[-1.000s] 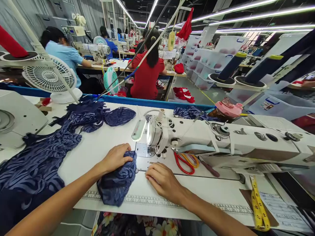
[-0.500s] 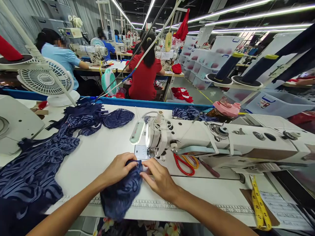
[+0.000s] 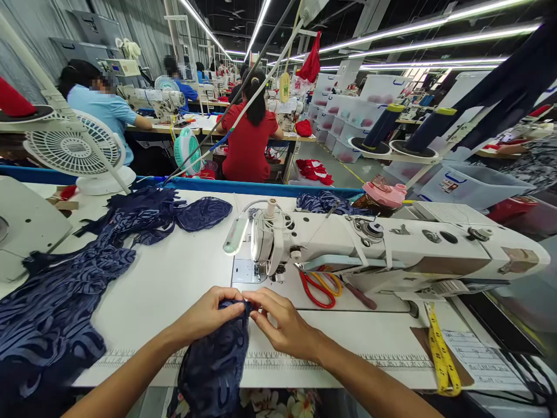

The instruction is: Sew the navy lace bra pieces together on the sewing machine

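My left hand [image 3: 209, 313] and my right hand [image 3: 282, 325] both pinch the top edge of a navy lace fabric piece [image 3: 215, 366]. The piece hangs down over the front edge of the white sewing table [image 3: 174, 273]. The fingertips of both hands meet at the fabric's upper corner, just in front of the needle plate [image 3: 246, 271] of the white sewing machine [image 3: 383, 244]. Red-handled scissors [image 3: 315, 284] lie under the machine arm, right of my hands.
A long heap of navy lace pieces [image 3: 78, 278] covers the table's left side. A white fan [image 3: 76, 151] stands at the back left. A yellow tape measure [image 3: 441, 351] and a paper sheet [image 3: 483, 360] lie at the right. Other people sew at tables beyond.
My right hand moved from lying flat on the table to pinching the fabric with the left. The fabric piece was lifted and pulled toward me, and it now hangs over the table edge.
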The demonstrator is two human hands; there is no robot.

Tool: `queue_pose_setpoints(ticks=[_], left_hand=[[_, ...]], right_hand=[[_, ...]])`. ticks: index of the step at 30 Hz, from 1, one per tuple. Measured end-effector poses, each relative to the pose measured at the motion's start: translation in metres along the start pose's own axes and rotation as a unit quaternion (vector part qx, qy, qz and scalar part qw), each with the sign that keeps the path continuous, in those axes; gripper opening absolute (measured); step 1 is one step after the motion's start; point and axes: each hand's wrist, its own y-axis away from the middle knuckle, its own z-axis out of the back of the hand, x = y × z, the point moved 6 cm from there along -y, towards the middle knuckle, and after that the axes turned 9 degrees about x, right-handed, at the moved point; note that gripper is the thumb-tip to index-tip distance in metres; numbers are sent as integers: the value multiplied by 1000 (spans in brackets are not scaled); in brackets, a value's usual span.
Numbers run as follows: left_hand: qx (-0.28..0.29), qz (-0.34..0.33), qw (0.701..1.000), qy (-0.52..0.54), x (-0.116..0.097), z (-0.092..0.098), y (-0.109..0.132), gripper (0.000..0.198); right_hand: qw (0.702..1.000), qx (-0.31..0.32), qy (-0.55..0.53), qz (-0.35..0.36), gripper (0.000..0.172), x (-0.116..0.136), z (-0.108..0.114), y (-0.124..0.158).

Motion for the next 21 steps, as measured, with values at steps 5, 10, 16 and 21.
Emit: queue_pose_setpoints(ticks=[5,10,16,21], left_hand=[[71,72,995,-3,7,0,-1,36],[-139,24,980,-143,-3,-6,16,31],[-260,-56,943,-199,2,-44,41,37],[-207,-26,978,-23,0,-31,40,21]], right_hand=[[999,17,-5,39,26,11,0,2],[992,-96,-25,-82,10,-5,-2,4],[943,-108,-201,-243,15,-17,-22,4],[923,-26,-318,-215,19,-1,-31,-1]])
